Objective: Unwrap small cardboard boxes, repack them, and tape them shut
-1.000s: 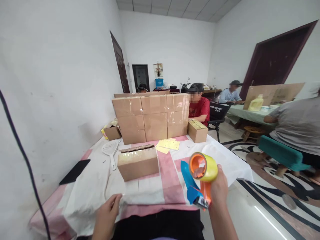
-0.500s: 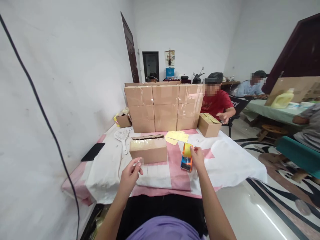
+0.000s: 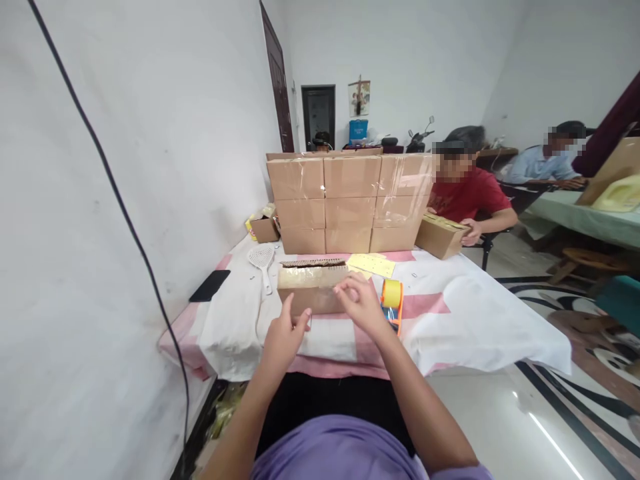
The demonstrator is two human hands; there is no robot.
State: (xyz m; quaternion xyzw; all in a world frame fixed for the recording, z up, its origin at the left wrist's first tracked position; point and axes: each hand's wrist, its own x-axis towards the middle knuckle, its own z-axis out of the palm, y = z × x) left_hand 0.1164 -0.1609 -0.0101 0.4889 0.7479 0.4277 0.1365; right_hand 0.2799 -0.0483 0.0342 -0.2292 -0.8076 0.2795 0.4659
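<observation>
A small cardboard box (image 3: 313, 301) with yellowish tape along its upper part and a ragged flap edge stands on the cloth in front of me. At its front left, my left hand (image 3: 286, 333) is open, thumb and forefinger apart. My right hand (image 3: 359, 305) is closed in a pinch at the box's front right; whatever lies between the fingertips is too small to make out. Just right of that hand lies a tape dispenser (image 3: 392, 297), orange and blue with a yellow roll, partly covered by the hand. Yellow paper sheets (image 3: 373, 265) lie behind the box.
A wrapped stack of cardboard boxes (image 3: 350, 203) stands behind. A white slotted scoop (image 3: 261, 257) and a black flat object (image 3: 210, 285) lie left. A co-worker in red (image 3: 475, 193) holds another box (image 3: 440, 235) at the back right. A black cable (image 3: 120, 203) hangs along the wall.
My right hand has left the tape dispenser and moved left to the box. My left hand has spread its pinched fingers. The co-worker's hands have taken hold of the box at right. The view has shifted.
</observation>
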